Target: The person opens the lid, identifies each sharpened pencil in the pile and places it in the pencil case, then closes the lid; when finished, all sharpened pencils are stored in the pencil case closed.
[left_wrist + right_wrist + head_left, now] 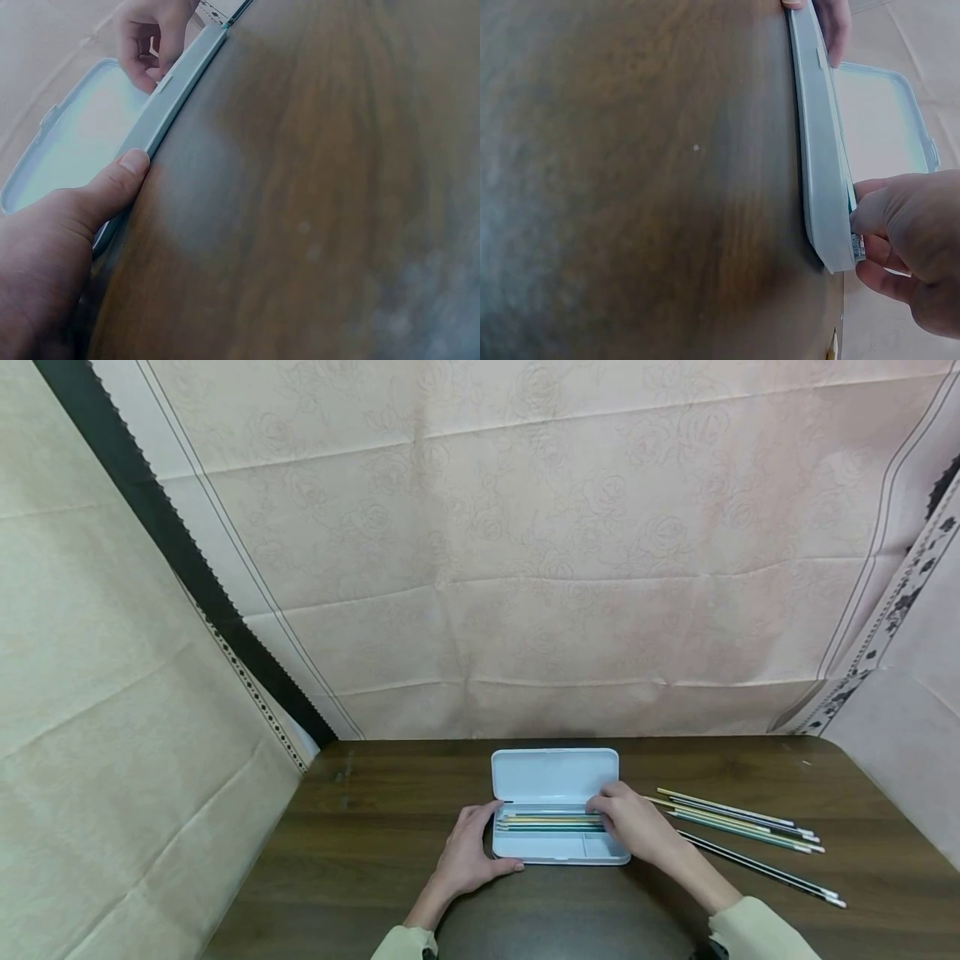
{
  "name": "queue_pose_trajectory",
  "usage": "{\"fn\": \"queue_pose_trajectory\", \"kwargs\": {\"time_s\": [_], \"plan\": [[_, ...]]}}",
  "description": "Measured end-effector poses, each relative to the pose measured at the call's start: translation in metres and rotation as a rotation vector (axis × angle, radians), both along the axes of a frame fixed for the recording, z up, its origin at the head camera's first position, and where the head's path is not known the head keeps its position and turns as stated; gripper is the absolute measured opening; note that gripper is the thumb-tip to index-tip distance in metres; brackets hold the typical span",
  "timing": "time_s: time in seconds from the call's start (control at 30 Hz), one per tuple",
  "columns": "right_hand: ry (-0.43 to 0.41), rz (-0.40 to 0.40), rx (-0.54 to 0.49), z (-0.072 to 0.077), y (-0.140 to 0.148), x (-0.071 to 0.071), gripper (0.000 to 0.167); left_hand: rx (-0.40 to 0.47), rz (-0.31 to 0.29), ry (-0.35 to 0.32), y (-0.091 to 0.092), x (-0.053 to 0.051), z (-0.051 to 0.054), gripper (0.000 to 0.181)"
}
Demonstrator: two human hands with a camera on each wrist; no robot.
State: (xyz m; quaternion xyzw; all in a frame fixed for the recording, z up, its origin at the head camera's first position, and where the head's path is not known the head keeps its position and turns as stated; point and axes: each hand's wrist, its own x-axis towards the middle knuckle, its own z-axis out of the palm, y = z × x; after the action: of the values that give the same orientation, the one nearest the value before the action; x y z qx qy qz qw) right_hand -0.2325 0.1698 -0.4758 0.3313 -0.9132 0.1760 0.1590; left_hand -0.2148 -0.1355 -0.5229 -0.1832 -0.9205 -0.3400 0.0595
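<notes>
A light blue pencil case (566, 858) lies with its lid (555, 774) raised at the back. Inside it, several thin pencils (543, 825), yellowish and green, lie lengthwise. My left hand (468, 852) grips the case's left end, the thumb along the front wall and the fingers at the back; in the left wrist view the thumb (124, 176) presses the front edge. At the right end of the case, my right hand (633, 821) reaches in with curled fingers and pinches a pencil's end. A silvery end (857, 247) shows by its fingers in the right wrist view; the grip is partly hidden.
Right of the case, several pencils (750, 825) with pale ends lie in a loose group on the brown wooden table (375, 827). Dark pencils (765, 868) lie nearer the front. Patterned cloth (562, 568) hangs behind and at both sides.
</notes>
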Motion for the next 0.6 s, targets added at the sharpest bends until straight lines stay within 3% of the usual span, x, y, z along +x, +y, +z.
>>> {"fn": "queue_pose_trajectory", "kwargs": {"time_s": [0.37,0.6], "plan": [[0.017,-0.016,-0.017,0.001,0.002,0.0,0.023,0.0,0.0,0.005,0.0,0.0,-0.001,0.095],[0.038,-0.09,-0.072,0.008,0.036,0.005,0.025,0.001,0.003,0.002,-0.001,0.0,-0.001,0.096]]}}
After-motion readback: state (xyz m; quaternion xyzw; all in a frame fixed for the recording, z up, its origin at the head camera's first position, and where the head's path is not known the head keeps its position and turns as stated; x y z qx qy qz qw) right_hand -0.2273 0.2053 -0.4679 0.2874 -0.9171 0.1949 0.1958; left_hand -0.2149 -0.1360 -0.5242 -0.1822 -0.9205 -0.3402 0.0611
